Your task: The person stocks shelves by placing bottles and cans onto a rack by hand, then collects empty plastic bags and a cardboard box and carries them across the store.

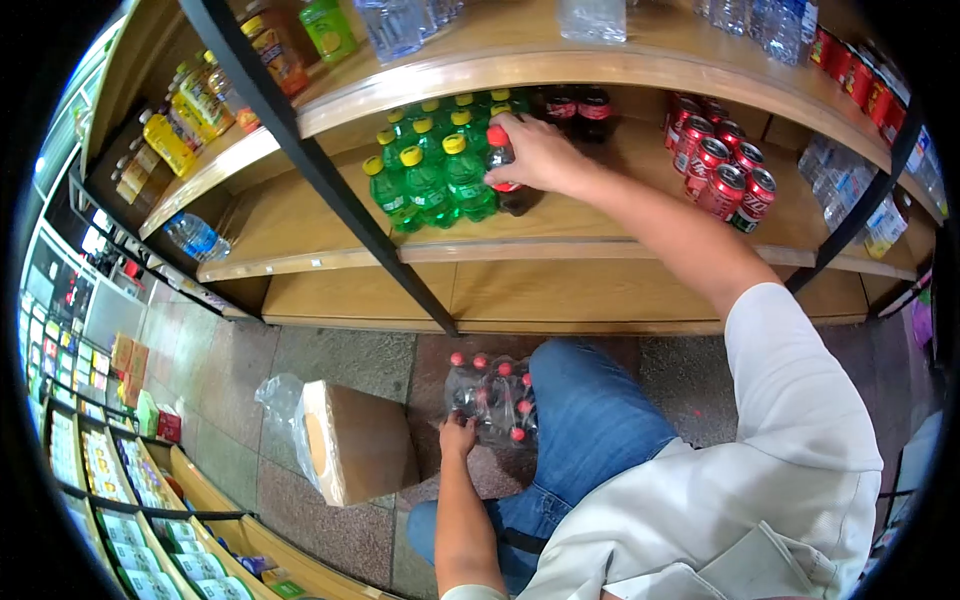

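My right hand (538, 154) is wrapped round the upper part of a red-capped cola bottle (515, 196), which stands upright on the middle shelf. Directly left of it are rows of green soda bottles (427, 190) with yellow caps. Behind my right hand, dark bottles with red-and-black labels (592, 108) sit deeper on the shelf. Down on the floor, my left hand (458, 437) grips the near left side of a plastic-wrapped pack of red-capped cola bottles (488, 395). Its fingertips are partly hidden against the dark bottles. The pack stands beside my bent knee.
Red cola cans (708, 160) stand farther right on the same shelf. An upright cardboard box (365, 440) with clear plastic is left of the pack. A black shelf post (330, 180) crosses in front of the shelves. Water bottles (592, 18) occupy the upper shelf (480, 75).
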Motion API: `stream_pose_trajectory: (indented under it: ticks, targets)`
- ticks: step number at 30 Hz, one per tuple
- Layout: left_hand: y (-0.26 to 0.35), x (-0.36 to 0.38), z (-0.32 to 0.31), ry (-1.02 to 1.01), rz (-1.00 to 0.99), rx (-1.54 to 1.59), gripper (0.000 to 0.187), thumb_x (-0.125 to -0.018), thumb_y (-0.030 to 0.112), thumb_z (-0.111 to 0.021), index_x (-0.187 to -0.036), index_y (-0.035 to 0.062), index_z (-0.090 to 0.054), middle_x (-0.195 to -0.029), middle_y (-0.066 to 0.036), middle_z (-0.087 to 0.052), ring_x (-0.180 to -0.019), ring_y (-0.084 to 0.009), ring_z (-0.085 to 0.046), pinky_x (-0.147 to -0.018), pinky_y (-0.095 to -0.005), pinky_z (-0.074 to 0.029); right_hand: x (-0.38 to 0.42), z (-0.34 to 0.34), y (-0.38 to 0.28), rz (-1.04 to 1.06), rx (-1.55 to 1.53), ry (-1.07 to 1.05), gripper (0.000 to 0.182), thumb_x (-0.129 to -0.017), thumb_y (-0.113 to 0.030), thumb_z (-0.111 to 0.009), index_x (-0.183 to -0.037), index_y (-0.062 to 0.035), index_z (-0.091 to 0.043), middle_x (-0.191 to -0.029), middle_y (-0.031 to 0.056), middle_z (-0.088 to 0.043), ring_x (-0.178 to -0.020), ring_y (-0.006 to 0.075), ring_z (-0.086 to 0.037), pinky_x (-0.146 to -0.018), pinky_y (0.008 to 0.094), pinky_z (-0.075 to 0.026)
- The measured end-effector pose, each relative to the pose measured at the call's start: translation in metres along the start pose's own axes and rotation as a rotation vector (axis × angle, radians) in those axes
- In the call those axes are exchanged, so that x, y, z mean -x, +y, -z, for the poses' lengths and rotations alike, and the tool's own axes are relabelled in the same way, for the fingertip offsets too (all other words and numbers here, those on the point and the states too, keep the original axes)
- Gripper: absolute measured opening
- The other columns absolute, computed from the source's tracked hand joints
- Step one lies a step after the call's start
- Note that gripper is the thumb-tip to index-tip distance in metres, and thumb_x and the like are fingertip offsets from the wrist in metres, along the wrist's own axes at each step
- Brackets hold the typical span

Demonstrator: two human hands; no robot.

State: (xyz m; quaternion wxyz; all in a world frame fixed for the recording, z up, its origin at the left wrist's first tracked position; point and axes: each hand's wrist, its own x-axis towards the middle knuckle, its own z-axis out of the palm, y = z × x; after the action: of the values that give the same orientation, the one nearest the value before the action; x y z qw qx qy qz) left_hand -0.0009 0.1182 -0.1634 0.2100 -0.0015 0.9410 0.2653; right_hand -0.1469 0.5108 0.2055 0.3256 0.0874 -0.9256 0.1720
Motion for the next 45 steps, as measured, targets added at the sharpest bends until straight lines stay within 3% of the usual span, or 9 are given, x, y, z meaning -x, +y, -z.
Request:
stream_pose_trajectory:
  ticks: [11,14,20,31,34,36,39,41,45]
  targets:
    - [0.000,0.001,-0.001,0.038,0.028,-0.008,0.053,-0.084,0.037,-0.069,-0.123,0.0036,-0.060,-0.113,-0.019,-0.066,-0.117,-0.0356,-0.054,-0.099,-0.0427,-0.045,0.006,-0.007,0.169,-1.114,-0.743,0.580,0.074,-0.091,-0.057,-0.058,-0.139,-0.0018,-0.047,-0.130,0.0192,-0.059,-0.120,0.0296,-0.056,-0.100,0.0389,-0.043]
    - [0.002,0.005,0.000,0.060,0.025,0.021,0.049,-0.084,0.036,-0.069,-0.120,0.0042,-0.061,-0.110,-0.018,-0.067,-0.116,-0.0358,-0.054,-0.098,-0.0435,-0.046,0.017,-0.036,0.200,-0.612,-0.602,0.457,0.073,-0.087,-0.052,-0.068,-0.139,-0.0047,-0.048,-0.132,0.0197,-0.059,-0.118,0.0310,-0.057,-0.098,0.0397,-0.044]
    - [0.002,0.005,-0.004,0.062,-0.003,0.020,0.045,-0.085,0.033,-0.068,-0.120,0.0048,-0.061,-0.108,-0.017,-0.068,-0.117,-0.0364,-0.053,-0.098,-0.0440,-0.045,0.019,-0.069,0.233,-0.535,-0.453,0.271,0.082,-0.080,-0.049,-0.077,-0.141,-0.0052,-0.043,-0.135,0.0188,-0.056,-0.122,0.0333,-0.055,-0.102,0.0413,-0.043]
    - [0.014,0.016,-0.006,0.255,0.141,-0.108,0.090,-0.080,0.054,-0.070,-0.143,-0.0019,-0.037,-0.146,-0.035,-0.032,-0.131,-0.0464,-0.042,-0.105,-0.0489,-0.040,0.021,-0.027,0.156,-0.943,-0.095,0.053,0.091,-0.075,-0.060,-0.076,-0.133,0.0042,-0.047,-0.124,0.0268,-0.061,-0.117,0.0400,-0.059,-0.098,0.0452,-0.046]
    - [0.066,0.037,0.009,0.239,0.245,-0.234,0.102,-0.078,0.065,-0.066,-0.147,-0.0032,-0.032,-0.148,-0.036,-0.030,-0.132,-0.0491,-0.039,-0.107,-0.0542,-0.037,0.026,-0.042,0.146,-0.914,-0.309,0.561,0.095,-0.079,-0.048,-0.076,-0.144,0.0085,-0.035,-0.148,0.0314,-0.038,-0.136,0.0398,-0.041,-0.112,0.0441,-0.034]
    - [0.057,0.027,-0.021,0.222,0.273,-0.359,0.124,-0.070,0.079,-0.063,-0.151,-0.0050,-0.021,-0.152,-0.038,-0.018,-0.131,-0.0507,-0.039,-0.104,-0.0559,-0.038,0.049,-0.023,0.089,-0.425,-0.632,0.808,0.042,-0.089,-0.018,-0.067,-0.120,0.0052,-0.052,-0.119,0.0170,-0.058,-0.107,0.0247,-0.056,-0.094,0.0372,-0.044]
    - [0.051,0.021,-0.029,0.172,0.341,-0.387,0.118,-0.074,0.063,-0.070,-0.152,-0.0060,-0.014,-0.150,-0.041,-0.019,-0.127,-0.0485,-0.045,-0.102,-0.0497,-0.044,0.125,-0.003,-0.068,-0.088,-0.848,0.426,0.019,-0.085,0.002,-0.054,-0.104,-0.0018,-0.056,-0.093,0.0071,-0.058,-0.089,0.0174,-0.056,-0.085,0.0307,-0.045]
    - [0.043,0.016,-0.030,0.160,0.379,-0.317,0.098,-0.083,0.037,-0.070,-0.151,-0.0052,-0.015,-0.146,-0.040,-0.028,-0.119,-0.0418,-0.055,-0.094,-0.0432,-0.052,0.174,-0.019,-0.133,-0.145,-1.199,-0.346,0.020,-0.082,0.007,-0.049,-0.096,-0.0026,-0.060,-0.098,0.0107,-0.060,-0.095,0.0253,-0.060,-0.090,0.0385,-0.046]
    - [0.019,0.007,0.005,0.267,0.286,-0.245,0.064,-0.090,0.021,-0.057,-0.138,-0.0161,-0.037,-0.117,-0.024,-0.063,-0.104,-0.0318,-0.066,-0.085,-0.0387,-0.056,0.251,-0.201,-0.172,0.282,-0.583,-1.080,0.025,-0.081,-0.008,-0.053,-0.100,0.0027,-0.066,-0.101,0.0257,-0.067,-0.096,0.0408,-0.066,-0.084,0.0488,-0.052]
